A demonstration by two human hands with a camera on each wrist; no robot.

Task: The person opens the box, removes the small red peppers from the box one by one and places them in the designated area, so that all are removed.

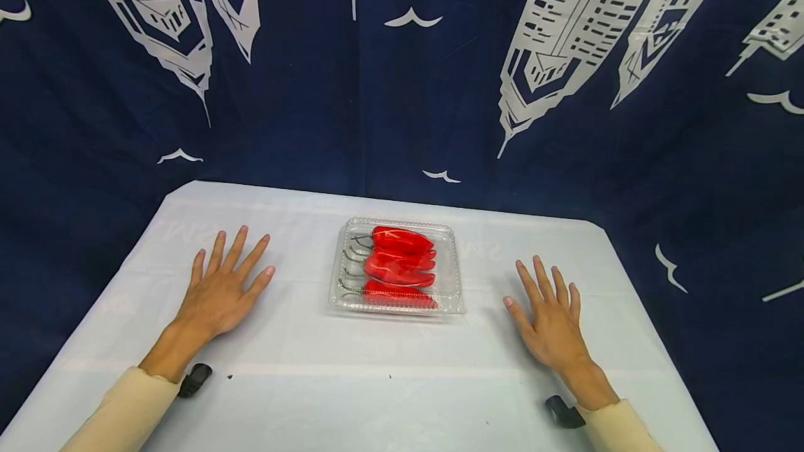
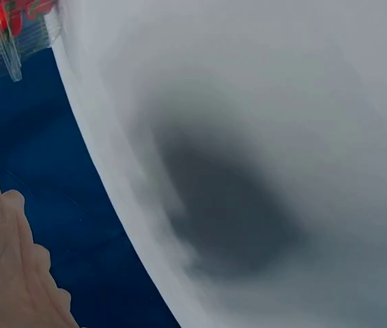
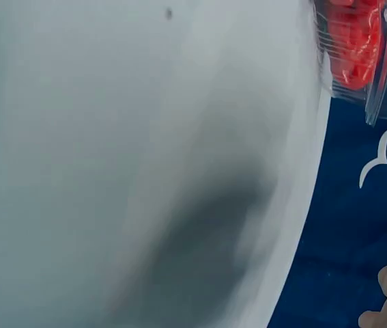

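Observation:
A clear plastic clamshell box [image 1: 449, 264] stands on the white table between the two hands. Inside it lie several red chili peppers [image 1: 398, 260], their thin stems pointing left. My left hand [image 1: 220, 291] is to the left of the box, palm down with fingers spread, apart from it. On the other side my right hand [image 1: 553, 319] is also palm down, fingers extended, not touching the box. Both hold nothing. In the left wrist view a corner of the box [image 2: 33, 44] shows at top left; the right wrist view has it [image 3: 377, 75] at top right.
The white table [image 1: 339, 382] has cut corners at its far edge. Behind it hangs a dark blue cloth [image 1: 377, 110] printed with white buildings and birds. Dark wrist devices [image 1: 195, 380] sit below both wrists, and tiny dark specks dot the tabletop.

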